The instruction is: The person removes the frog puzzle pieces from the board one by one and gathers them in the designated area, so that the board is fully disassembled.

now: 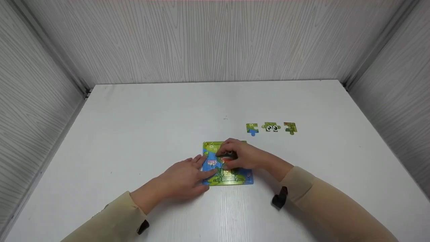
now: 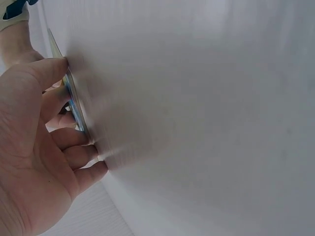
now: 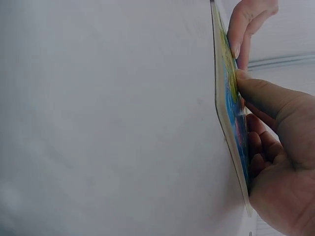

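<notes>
A small jigsaw puzzle board with a green and blue picture lies flat on the table. My left hand is spread along its left side, with the index finger reaching onto the picture and the thumb at the lower left corner. Over the middle of the board, my right hand has thumb and fingers curled round a puzzle piece showing a red patch, partly hidden by the fingers. From the side in the right wrist view, the thumb touches the picture surface and the other fingers bend against it.
Behind and right of the board, three loose puzzle pieces lie in a row: a green and blue one, one with two eyes and a green and brown one. Wood-grained panels close off the white table behind and at the sides.
</notes>
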Available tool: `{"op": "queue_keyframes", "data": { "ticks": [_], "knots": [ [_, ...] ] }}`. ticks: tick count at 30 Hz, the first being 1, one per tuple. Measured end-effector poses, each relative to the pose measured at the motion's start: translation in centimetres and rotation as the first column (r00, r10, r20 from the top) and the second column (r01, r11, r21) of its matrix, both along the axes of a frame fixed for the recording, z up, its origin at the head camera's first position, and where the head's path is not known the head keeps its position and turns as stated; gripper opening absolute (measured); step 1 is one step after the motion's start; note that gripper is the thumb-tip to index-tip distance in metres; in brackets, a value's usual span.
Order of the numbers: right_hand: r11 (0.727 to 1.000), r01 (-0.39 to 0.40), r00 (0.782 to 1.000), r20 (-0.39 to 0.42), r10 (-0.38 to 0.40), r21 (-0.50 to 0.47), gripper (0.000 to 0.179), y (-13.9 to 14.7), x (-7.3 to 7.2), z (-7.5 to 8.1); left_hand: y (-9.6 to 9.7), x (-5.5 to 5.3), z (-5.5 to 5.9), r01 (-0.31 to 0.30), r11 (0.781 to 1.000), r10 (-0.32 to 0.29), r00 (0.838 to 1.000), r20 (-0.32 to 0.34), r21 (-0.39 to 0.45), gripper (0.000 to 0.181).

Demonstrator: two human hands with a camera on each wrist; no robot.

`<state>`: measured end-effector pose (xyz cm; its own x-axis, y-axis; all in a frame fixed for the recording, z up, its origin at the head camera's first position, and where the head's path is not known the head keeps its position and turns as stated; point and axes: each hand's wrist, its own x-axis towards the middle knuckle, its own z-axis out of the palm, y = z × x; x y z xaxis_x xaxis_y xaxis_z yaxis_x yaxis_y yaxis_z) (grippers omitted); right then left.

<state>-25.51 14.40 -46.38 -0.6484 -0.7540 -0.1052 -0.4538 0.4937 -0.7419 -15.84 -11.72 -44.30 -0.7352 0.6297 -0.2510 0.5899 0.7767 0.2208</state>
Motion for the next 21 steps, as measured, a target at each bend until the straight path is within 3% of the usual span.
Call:
{"op": "queue_keyframes", "data": {
  "ticks": [21],
  "knots": [
    [0.997, 0.003, 0.999, 0.050, 0.001, -0.078, 0.041, -0.40, 0.27, 0.11, -0.10, 0.03, 0.01, 0.008, 1.000, -0.008, 1.000, -0.021, 0.004, 0.055]
  ]
}}
